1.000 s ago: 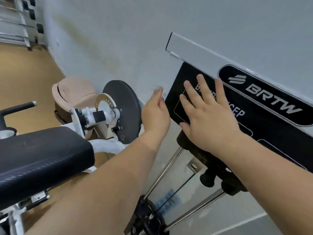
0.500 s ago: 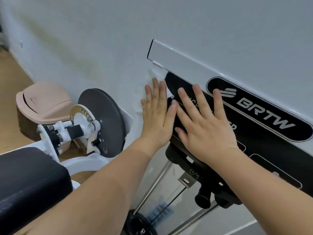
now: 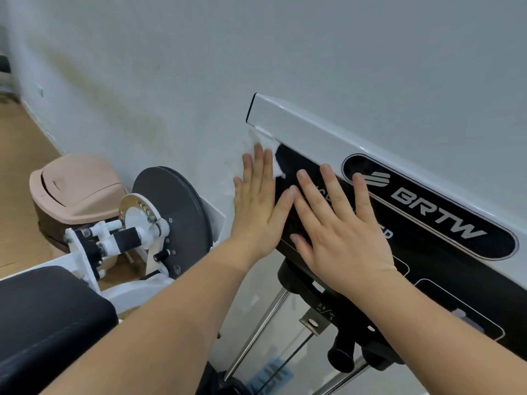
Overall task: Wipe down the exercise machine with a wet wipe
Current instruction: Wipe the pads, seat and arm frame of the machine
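Note:
The exercise machine's white and black cover panel (image 3: 313, 138), marked BRTW, slants across the right of the view. My left hand (image 3: 259, 206) lies flat with straight fingers at the panel's left end, pressing a white wet wipe (image 3: 271, 155) against it; the wipe shows above and beside the fingertips. My right hand (image 3: 339, 226) rests flat with spread fingers on the black part of the panel, just right of the left hand, holding nothing.
A grey round disc (image 3: 176, 218) on a white pivot sits left of the hands, with a black pad (image 3: 45, 315) at lower left. A pink lidded bin (image 3: 74, 195) stands against the pale wall. Steel guide rods (image 3: 256, 334) and black knobs (image 3: 339, 357) run below the panel.
My left hand has slid up and right onto the panel's left end with the wipe under it, close beside the right hand. The view has shifted right and nearer.

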`<state>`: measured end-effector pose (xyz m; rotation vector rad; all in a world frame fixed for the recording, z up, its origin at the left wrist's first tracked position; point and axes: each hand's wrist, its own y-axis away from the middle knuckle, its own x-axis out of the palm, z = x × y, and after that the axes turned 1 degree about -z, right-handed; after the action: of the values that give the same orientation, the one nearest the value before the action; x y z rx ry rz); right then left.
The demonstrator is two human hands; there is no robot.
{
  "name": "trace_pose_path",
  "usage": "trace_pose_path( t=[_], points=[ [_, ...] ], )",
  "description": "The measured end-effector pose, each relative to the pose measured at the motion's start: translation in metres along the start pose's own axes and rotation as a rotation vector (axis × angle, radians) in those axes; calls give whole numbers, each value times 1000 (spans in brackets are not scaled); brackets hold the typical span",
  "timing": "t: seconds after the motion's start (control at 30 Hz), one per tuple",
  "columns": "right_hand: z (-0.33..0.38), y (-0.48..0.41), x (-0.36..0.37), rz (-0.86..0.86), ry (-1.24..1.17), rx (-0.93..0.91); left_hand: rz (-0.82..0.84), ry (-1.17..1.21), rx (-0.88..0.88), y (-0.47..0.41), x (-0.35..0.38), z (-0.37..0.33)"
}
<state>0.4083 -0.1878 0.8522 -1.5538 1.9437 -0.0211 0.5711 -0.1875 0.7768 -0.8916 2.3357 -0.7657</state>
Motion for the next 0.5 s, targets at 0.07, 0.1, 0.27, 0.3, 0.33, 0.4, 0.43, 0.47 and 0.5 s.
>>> trace_pose_path(
  t=[0.07, 0.1, 0.27, 0.3, 0.33, 0.4, 0.43, 0.47, 0.5],
  points=[
    [0, 0, -2, 27, 7, -7, 54, -1, -45, 38, 12, 20],
    [1, 0, -2, 42, 7, -10, 76, -6, -77, 55, 17, 31],
    [23, 4, 1, 138, -85, -87, 89, 12, -111, 61, 16, 43],
    [31, 7, 2, 158, -118, -100, 69, 36, -100, 53, 13, 38],
    [41, 11, 3, 172, -153, -99, 48, 58, -88, 47, 11, 35],
    [59, 17, 2, 192, -210, -75, 20, 80, -79, 47, 13, 38],
    [68, 20, 3, 201, -228, -62, 12, 88, -86, 54, 16, 43],
    [75, 23, 3, 213, -238, -57, 7, 102, -102, 64, 21, 51],
    [83, 27, 5, 231, -241, -58, 7, 115, -123, 76, 26, 60]
  ],
)
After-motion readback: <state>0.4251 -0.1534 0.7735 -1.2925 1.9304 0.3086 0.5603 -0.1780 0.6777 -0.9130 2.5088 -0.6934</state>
